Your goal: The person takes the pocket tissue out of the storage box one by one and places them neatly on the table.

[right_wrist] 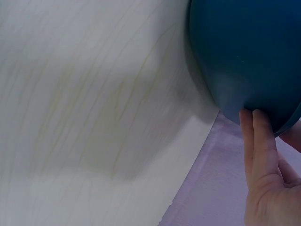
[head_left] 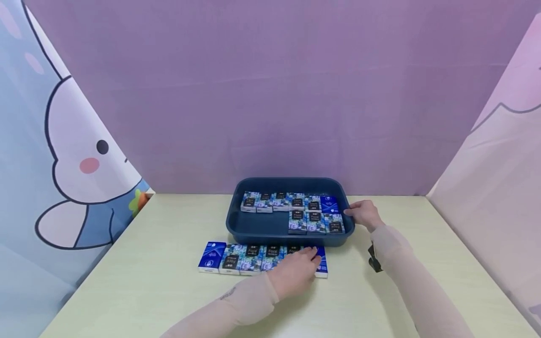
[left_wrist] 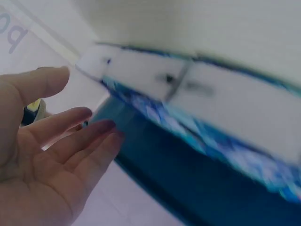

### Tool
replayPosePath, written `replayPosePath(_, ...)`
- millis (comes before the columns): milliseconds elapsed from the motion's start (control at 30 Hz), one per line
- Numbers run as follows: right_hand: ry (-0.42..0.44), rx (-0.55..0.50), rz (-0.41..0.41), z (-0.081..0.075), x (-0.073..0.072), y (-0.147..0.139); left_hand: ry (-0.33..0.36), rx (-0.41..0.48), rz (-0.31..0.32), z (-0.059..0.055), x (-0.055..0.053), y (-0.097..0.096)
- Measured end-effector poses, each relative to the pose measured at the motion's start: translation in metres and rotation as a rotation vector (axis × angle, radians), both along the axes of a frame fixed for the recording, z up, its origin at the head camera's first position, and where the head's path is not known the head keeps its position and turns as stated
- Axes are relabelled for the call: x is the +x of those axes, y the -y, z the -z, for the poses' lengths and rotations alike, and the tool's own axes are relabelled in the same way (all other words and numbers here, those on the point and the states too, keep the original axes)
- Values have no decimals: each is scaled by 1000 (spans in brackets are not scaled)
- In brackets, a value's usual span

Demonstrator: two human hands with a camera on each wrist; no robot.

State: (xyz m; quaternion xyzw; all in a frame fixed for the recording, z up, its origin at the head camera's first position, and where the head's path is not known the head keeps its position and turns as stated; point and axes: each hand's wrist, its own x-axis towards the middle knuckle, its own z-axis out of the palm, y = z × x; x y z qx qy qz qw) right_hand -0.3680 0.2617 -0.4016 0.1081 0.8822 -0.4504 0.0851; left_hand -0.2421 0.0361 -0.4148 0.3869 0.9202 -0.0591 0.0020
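Note:
A dark blue plastic tray (head_left: pixel 264 225) holds several tissue packs in two rows: a full back row and three packs at the front right. My right hand (head_left: pixel 367 215) grips the tray's right rim; in the right wrist view its straight fingers (right_wrist: pixel 264 146) lie against the outer wall, with the thumb partly hidden behind the rim. In front of the tray lies a side-by-side row of tissue packs (head_left: pixel 252 260). Over that row's right end is my left hand (head_left: pixel 296 272), partly covering a plain blue pack (head_left: pixel 323 263). The left wrist view shows its thumb and fingers apart, gripping nothing.
The pale wooden table (head_left: pixel 139 281) reaches back to a purple cloth wall (head_left: pixel 270 94). Printed cloth (head_left: pixel 84 122) hangs on the left and pale cloth (head_left: pixel 498 188) on the right. A black strap piece (head_left: pixel 374 259) sits at the right wrist.

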Motion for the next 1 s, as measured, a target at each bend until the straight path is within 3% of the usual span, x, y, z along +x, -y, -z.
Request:
replayPosePath(100, -10, 7, 5, 0, 1, -1, -8, 108, 15, -10, -2, 12)
replayPosePath(233, -16, -3, 5, 2, 0, 1, -115, 220, 42, -27, -12, 33)
replayPosePath(300, -13, -10, 0, 4, -1, 2, -162, 246, 44, -38, -20, 43)
replayPosePath(400, -8, -9, 5, 7, -2, 2, -173, 240, 26, -56, -36, 52)
replayPosePath(467, -6, -8, 7, 8, -2, 0, -132, 214, -3, -67, -48, 54)
replayPosePath(567, 2, -6, 9, 7, -2, -1, -18, 165, -45, -80, -67, 51)
replayPosePath(733, 6, 8, 12, 1, 0, -3, 164, 90, -101, -94, -98, 37)
replayPosePath(867, 1, -7, 12, -2, 1, 0, 223, 20, -143, -95, -115, 27)
replayPosePath(1000, -4, -21, 18, -3, 0, 2, 270, -20, -182, -88, -126, 21)
